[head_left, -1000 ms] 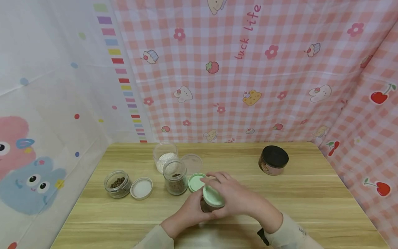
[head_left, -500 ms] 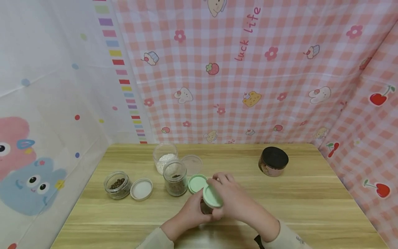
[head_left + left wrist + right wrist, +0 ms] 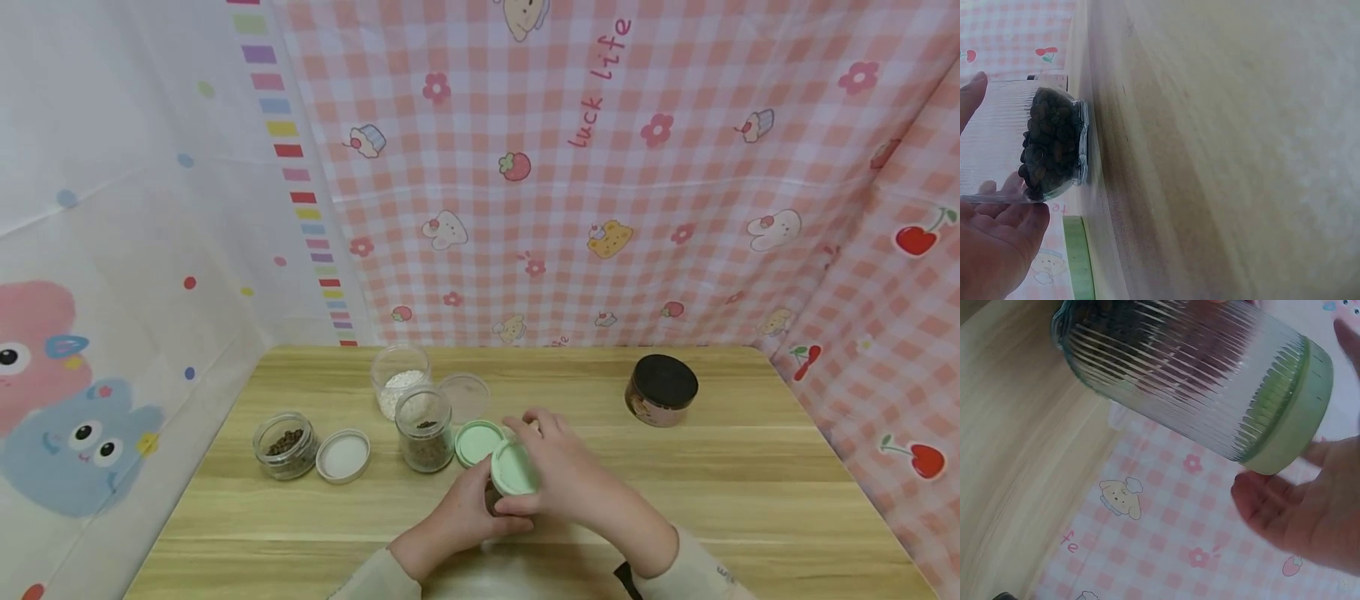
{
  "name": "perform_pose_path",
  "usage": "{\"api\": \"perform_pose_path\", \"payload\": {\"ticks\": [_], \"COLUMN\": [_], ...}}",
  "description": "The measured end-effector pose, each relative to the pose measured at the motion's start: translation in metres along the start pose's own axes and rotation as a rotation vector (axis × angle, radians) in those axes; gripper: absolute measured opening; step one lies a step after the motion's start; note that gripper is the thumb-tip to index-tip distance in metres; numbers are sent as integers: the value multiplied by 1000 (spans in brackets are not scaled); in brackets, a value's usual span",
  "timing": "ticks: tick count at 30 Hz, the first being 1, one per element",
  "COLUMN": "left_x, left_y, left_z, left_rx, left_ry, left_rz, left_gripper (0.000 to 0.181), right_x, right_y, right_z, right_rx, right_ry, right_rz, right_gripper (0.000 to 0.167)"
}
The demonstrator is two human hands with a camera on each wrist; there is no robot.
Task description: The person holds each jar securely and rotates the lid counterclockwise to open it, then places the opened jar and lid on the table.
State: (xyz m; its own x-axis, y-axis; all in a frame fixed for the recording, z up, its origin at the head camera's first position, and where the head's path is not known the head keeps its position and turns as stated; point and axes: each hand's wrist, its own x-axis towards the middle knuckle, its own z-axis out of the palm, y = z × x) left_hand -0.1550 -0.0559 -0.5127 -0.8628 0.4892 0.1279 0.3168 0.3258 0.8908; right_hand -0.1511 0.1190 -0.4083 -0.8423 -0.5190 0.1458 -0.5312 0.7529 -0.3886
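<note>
My left hand [image 3: 457, 512] grips a ribbed glass jar [image 3: 1179, 387] round its side, low over the table's near middle. Dark beans [image 3: 1050, 147] fill the jar's bottom part. A pale green lid [image 3: 514, 468] sits on the jar's top. Around this lid my right hand [image 3: 573, 479] has its fingers spread. In the right wrist view some fingertips are at the lid's rim, while one digit stands apart from it. Just behind lies another green lid [image 3: 478, 443], flat on the table beside an uncovered glass jar [image 3: 425, 442] with brown contents.
An uncovered low jar of brown pieces [image 3: 285, 446] stands at left, next to a white lid [image 3: 342, 456]. Behind are a clear jar of white grains [image 3: 401, 379] and a clear disc lid [image 3: 465, 397]. A black-lidded jar [image 3: 662, 390] stands at back right.
My right hand has shifted slightly about the lid, and its fingers are now more spread and partly off it. My left hand keeps its grip on the jar.
</note>
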Motion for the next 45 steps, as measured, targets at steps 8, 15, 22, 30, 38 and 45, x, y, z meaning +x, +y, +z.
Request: {"api": "perform_pose_path", "payload": {"ticks": [8,15,22,30,38,45], "left_x": [-1,0,0,0,-1,0], "left_y": [3,2,-1,-2,0,1], "left_z": [0,0,0,1,-1,-2], "left_rx": [11,-4,18,3,7,11], "left_ry": [3,-46,-11,-1,-29,-25], "left_rz": [8,-8,2,-13,-19,-27], "left_gripper": [82,78,77,83,75,74], "right_x": [1,1,1,1,3,0], "right_y": [3,5,4,2,4,3], "right_z": [2,-4,-4,2,-3,-6], "right_rx": [-41,51,104,-48,46,120], "right_ry": [-47,-162,-141,-6,-129,-184], "right_rz": [-15,-170,-155,20,-131,-195], "right_gripper": [72,68,69,77,65,57]}}
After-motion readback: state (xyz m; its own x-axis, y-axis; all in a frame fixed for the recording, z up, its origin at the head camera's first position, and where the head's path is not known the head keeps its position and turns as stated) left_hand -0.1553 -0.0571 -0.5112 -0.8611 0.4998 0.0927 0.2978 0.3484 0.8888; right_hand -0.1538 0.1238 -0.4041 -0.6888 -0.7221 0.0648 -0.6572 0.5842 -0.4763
